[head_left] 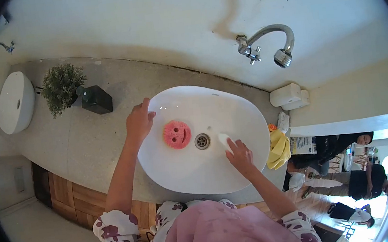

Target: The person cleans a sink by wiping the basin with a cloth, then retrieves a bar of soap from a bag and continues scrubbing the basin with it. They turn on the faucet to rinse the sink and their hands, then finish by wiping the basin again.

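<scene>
A white oval basin (186,178) stands on the grey counter. My left hand (140,120) rests on its left rim, fingers apart, holding nothing. Inside the basin, my right hand (240,156) is closed on a small white object (225,141), perhaps a bar of soap, right of the drain (202,141). Left of the drain lies a round pink smiley-face sponge (176,134). Above the basin, a curved chrome faucet (279,29) comes out of the wall.
On the counter (119,84) at left are a dark green bottle (97,100), a potted plant (62,85) and a second basin (15,104). At right are paper rolls (286,95) and a yellow cloth (278,149). Several people (368,181) are beyond.
</scene>
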Demonstrator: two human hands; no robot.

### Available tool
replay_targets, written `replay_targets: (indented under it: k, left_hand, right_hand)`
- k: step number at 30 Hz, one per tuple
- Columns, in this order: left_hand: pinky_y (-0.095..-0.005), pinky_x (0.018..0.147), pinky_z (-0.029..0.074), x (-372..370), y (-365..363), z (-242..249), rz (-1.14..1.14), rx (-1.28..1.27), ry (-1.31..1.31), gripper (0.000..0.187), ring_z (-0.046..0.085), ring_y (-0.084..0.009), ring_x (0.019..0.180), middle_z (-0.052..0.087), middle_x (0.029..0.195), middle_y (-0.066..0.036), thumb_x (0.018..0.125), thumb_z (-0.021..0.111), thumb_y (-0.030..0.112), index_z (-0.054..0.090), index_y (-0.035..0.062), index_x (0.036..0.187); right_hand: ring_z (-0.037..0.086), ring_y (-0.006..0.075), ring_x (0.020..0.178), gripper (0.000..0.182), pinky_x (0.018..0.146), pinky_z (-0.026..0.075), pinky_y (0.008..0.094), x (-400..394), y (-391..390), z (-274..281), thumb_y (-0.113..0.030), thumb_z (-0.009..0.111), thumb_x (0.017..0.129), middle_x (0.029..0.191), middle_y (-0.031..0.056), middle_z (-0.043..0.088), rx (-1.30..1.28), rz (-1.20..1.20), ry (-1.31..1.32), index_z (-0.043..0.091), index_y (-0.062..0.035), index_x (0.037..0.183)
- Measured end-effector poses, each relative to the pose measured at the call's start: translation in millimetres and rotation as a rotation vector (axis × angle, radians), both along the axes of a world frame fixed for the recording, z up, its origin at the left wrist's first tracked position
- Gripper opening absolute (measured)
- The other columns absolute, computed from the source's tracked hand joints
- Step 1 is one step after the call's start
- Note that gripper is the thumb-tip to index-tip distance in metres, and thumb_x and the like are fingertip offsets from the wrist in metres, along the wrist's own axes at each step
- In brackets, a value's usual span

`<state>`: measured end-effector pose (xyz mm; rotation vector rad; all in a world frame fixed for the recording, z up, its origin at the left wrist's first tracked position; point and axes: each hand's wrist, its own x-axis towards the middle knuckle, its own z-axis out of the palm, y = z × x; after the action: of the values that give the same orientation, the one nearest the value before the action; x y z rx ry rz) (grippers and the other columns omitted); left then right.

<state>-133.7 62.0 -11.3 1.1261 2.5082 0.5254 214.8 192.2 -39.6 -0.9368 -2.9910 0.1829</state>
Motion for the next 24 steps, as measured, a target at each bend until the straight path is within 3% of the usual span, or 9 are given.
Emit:
replay_targets:
  k: [1,3,4,6,12,15,17,24]
  left_hand:
    - [-0.0457,0.079,0.052,-4,0,-6,0.006,0.001,-0.004,0.045,0.06,-0.0352,0.102,0.059,0.111,-0.016,0.079,0.069,0.015,0.047,0.0098,0.118]
    - [-0.0447,0.096,0.045,-6,0,-20,-0.108,0.308,0.151,0.048,0.05,-0.0372,0.12,0.056,0.121,-0.019,0.079,0.068,0.01,0.048,0.0102,0.122]
    - [-0.0447,0.096,0.045,-4,-1,-20,-0.106,0.303,0.145,0.048,0.05,-0.0372,0.12,0.056,0.121,-0.019,0.079,0.068,0.01,0.048,0.0102,0.122]
    - [-0.044,0.107,0.034,-2,-2,-12,-0.077,0.29,0.036,0.055,0.037,-0.0389,0.132,0.05,0.132,-0.021,0.079,0.067,0.006,0.046,0.012,0.129]
    - [-0.0447,0.11,0.032,-6,-4,-22,-0.111,0.258,0.068,0.063,0.03,-0.041,0.135,0.042,0.142,-0.018,0.082,0.064,0.005,0.038,0.014,0.139]
    - [-0.0449,0.11,0.032,-8,-1,-30,-0.119,0.234,0.046,0.063,0.028,-0.0408,0.136,0.038,0.144,-0.019,0.084,0.062,0.006,0.036,0.0148,0.14]
    - [-0.0448,0.11,0.033,-4,-2,-25,-0.102,0.218,0.034,0.063,0.028,-0.0405,0.137,0.037,0.145,-0.018,0.084,0.062,0.007,0.036,0.0152,0.141]
    - [-0.0448,0.108,0.036,-1,-1,-17,-0.071,0.175,0.042,0.062,0.027,-0.0393,0.137,0.035,0.147,-0.016,0.086,0.06,0.008,0.034,0.0158,0.142]
  right_hand:
    - [0.063,0.0261,0.085,0.05,0.059,0.056,0.0365,-1,2,-4,-0.022,0.067,0.079,0.099,0.0133,0.056,0.001,-0.006,0.015,0.054,-0.0117,0.126]
    - [0.063,0.026,0.085,0.05,0.06,0.056,0.0366,-15,4,-8,-0.022,0.066,0.079,0.1,0.0135,0.056,-0.005,-0.013,0.02,0.053,-0.0121,0.127]
    - [0.063,0.0267,0.086,0.052,0.06,0.057,0.0373,-43,9,-9,-0.023,0.067,0.079,0.101,0.0142,0.056,0.033,0.001,0.07,0.052,-0.0123,0.128]
    - [0.063,0.0274,0.086,0.054,0.061,0.057,0.0379,-57,7,-11,-0.023,0.067,0.078,0.102,0.0149,0.056,0.066,0.011,0.13,0.051,-0.0124,0.129]
    - [0.063,0.0257,0.086,0.052,0.06,0.057,0.0365,-3,-1,-1,-0.022,0.066,0.079,0.102,0.0139,0.056,-0.017,0.032,-0.02,0.052,-0.0117,0.128]
    - [0.063,0.025,0.086,0.05,0.06,0.057,0.0364,-16,-3,-4,-0.022,0.066,0.079,0.101,0.014,0.056,0.004,0.009,-0.021,0.053,-0.0115,0.126]
    - [0.063,0.0272,0.086,0.052,0.062,0.057,0.0371,-52,5,-7,-0.023,0.067,0.078,0.103,0.0163,0.057,0.005,0.017,0.124,0.053,-0.0116,0.127]
    - [0.062,0.0253,0.085,0.048,0.06,0.056,0.0369,-4,4,-8,-0.022,0.066,0.078,0.099,0.0132,0.057,0.02,0.045,0.098,0.056,-0.0119,0.124]
